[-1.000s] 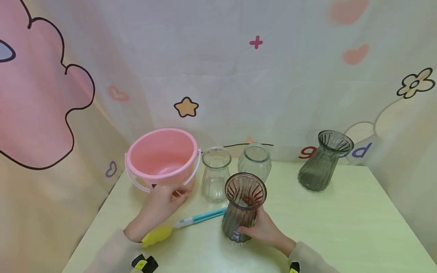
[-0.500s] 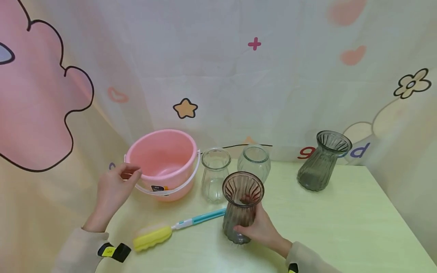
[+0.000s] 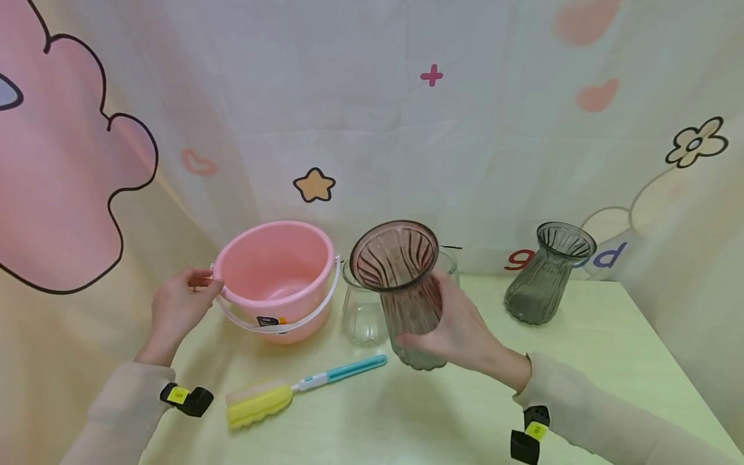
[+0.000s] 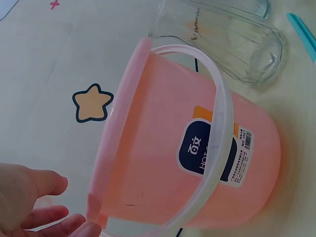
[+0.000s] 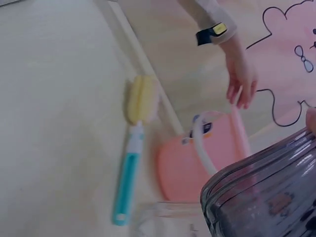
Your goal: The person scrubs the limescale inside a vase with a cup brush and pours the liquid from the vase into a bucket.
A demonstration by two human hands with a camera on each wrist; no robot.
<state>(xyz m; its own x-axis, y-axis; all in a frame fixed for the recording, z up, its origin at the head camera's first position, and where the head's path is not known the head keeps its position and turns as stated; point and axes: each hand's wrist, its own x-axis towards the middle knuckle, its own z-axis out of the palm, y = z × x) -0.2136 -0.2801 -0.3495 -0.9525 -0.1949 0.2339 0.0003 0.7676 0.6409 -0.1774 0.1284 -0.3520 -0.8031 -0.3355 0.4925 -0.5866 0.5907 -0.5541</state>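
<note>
My right hand (image 3: pixel 459 329) grips a brownish-purple ribbed glass vase (image 3: pixel 413 316) round its side, with the wide mouth tipped toward the left. The vase hangs above the table; in the right wrist view its scalloped base (image 5: pixel 237 187) fills the lower right corner. At the left side of a pink bucket (image 3: pixel 273 258) is my left hand (image 3: pixel 181 307), fingertips right at the rim and the thumb apart from them. The bucket's white handle (image 4: pixel 222 123) hangs down across the label on its front.
A brush with a yellow sponge head (image 3: pixel 258 405) and teal handle (image 3: pixel 357 368) lies in front of the bucket. Behind the held vase stand a clear glass jar (image 3: pixel 363 316) and another, mostly hidden. A grey ribbed vase (image 3: pixel 537 284) stands at the back right. A printed curtain (image 3: pixel 372 129) hangs behind.
My left hand has moved left from the bucket's front to its left rim, leaving the handle hanging. My right hand has raised the brownish vase off the table and tilted it.
</note>
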